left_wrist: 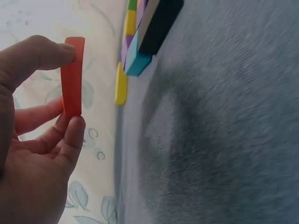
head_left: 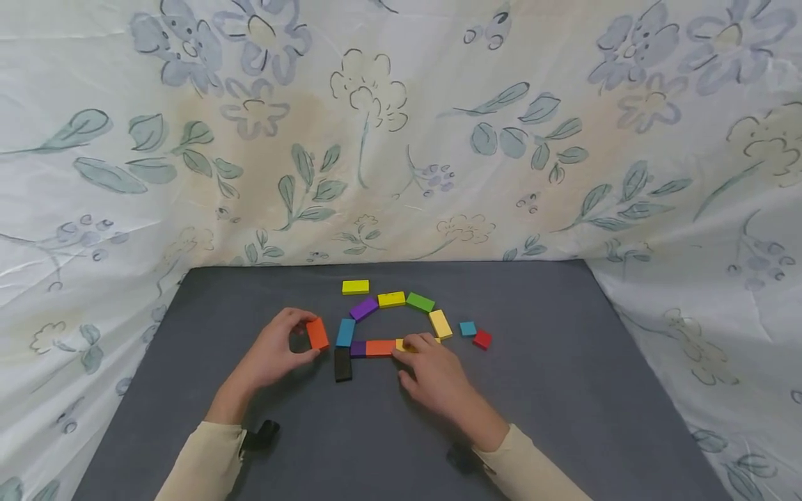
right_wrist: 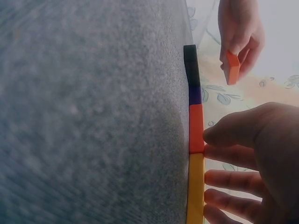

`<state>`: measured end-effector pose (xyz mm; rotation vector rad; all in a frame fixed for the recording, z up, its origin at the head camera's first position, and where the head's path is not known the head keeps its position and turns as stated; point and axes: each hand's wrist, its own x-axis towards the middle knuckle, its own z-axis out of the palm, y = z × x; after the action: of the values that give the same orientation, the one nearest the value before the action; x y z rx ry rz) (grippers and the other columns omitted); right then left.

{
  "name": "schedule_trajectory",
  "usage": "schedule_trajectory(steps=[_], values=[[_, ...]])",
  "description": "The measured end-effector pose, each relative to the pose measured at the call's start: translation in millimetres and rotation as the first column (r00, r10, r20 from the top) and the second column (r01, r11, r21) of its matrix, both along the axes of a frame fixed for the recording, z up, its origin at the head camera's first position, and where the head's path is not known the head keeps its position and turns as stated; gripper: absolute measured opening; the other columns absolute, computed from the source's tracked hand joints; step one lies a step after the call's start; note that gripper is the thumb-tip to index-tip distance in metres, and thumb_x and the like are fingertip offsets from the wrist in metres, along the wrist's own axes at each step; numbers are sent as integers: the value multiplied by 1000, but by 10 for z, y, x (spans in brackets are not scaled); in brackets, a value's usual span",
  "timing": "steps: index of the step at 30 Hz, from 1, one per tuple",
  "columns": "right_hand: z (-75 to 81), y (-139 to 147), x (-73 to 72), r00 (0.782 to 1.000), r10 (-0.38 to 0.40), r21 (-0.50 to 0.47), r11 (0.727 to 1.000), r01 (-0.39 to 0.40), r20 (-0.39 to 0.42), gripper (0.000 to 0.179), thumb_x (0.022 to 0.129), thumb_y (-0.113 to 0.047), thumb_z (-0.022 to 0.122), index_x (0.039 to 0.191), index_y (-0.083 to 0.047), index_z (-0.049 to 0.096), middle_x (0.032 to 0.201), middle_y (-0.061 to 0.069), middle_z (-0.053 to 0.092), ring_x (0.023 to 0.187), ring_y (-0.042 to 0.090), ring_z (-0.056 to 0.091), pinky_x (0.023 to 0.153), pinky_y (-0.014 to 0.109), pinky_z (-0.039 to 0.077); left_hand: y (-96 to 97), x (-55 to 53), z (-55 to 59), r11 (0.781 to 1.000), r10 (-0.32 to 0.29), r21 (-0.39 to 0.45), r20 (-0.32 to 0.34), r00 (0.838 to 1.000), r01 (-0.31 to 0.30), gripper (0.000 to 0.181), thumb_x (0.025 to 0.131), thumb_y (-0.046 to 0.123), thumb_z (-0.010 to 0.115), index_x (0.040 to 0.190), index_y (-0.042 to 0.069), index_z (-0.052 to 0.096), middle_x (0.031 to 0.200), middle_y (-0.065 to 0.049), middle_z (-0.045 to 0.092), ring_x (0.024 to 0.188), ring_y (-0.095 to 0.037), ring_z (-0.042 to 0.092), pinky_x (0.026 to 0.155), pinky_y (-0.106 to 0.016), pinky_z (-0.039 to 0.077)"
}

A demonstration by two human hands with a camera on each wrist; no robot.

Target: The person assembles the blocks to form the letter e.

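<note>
My left hand (head_left: 266,351) pinches an orange-red block (head_left: 317,334) between thumb and fingertips, raised above the table in the left wrist view. To its right, a black block (head_left: 342,365) lies below a blue block (head_left: 345,332). A bottom row runs right from there: a short purple block (head_left: 358,349), an orange block (head_left: 379,348) and a yellow-orange block (right_wrist: 196,186). My right hand (head_left: 435,372) rests its fairly straight fingertips along the yellow-orange block, with the thumb at the orange one. That hand partly covers the row's right end in the head view.
A purple block (head_left: 364,308), a yellow block (head_left: 391,299), a green block (head_left: 420,302) and a pale yellow block (head_left: 441,323) curve above the row. Another yellow block (head_left: 356,287) lies apart behind. Small blue (head_left: 468,328) and red (head_left: 482,339) pieces sit rightward. Floral cloth (head_left: 401,174) surrounds the dark table.
</note>
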<state>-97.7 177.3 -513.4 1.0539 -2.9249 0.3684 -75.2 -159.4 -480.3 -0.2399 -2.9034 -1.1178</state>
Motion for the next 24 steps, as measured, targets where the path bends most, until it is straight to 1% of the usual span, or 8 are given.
schedule_trajectory(steps=[4, 7, 11, 15, 19, 24], values=[[10, 5, 1, 1000, -11, -1, 1000, 11, 14, 47, 97, -33, 81, 143, -24, 75, 141, 4, 64, 129, 23, 54, 96, 41, 60, 47, 123, -2, 1000, -5, 6, -18, 1000, 5, 56, 87, 9, 91, 136, 0, 66, 130, -14, 60, 110, -31, 59, 95, -54, 54], [15, 2, 2, 1000, -10, -6, 1000, 10, 17, 47, 97, -33, 81, 143, -23, 75, 140, 4, 64, 129, 23, 54, 96, 41, 60, 89, 237, -1, 1000, 0, 0, -27, 1000, 0, 55, 87, 10, 91, 135, 1, 67, 128, -11, 60, 109, -29, 59, 94, -54, 55], [9, 4, 5, 1000, -8, -3, 1000, 8, 15, 47, 97, -34, 81, 142, -23, 75, 140, 4, 65, 128, 24, 54, 96, 41, 59, 161, 377, -25, 1000, 5, 9, -43, 999, -5, 55, 85, 7, 92, 134, 3, 67, 125, -9, 60, 108, -30, 59, 93, -54, 56], [1, 19, 5, 1000, -14, 5, 1000, 14, 18, 47, 97, -34, 81, 143, -24, 75, 141, 3, 65, 129, 23, 54, 97, 41, 59, 261, 453, -54, 1000, 11, 18, -44, 999, -10, 55, 84, 6, 92, 133, 6, 67, 125, -7, 59, 108, -28, 60, 94, -53, 56], [6, 11, 1, 1000, -9, 5, 1000, 9, 18, 47, 98, -34, 81, 143, -24, 75, 141, 3, 64, 129, 23, 55, 97, 41, 59, 348, 524, -34, 1000, 20, 18, -23, 1000, -19, 57, 84, 8, 94, 134, 6, 67, 126, -6, 59, 110, -27, 61, 95, -53, 56], [17, 20, -11, 1000, -2, 3, 1000, 2, 15, 46, 97, -34, 81, 142, -23, 76, 140, 4, 65, 128, 24, 55, 96, 42, 60, 463, 566, -19, 999, 26, 31, -6, 1000, -26, 57, 83, 10, 94, 133, 6, 67, 127, -5, 59, 110, -24, 61, 97, -52, 57]])
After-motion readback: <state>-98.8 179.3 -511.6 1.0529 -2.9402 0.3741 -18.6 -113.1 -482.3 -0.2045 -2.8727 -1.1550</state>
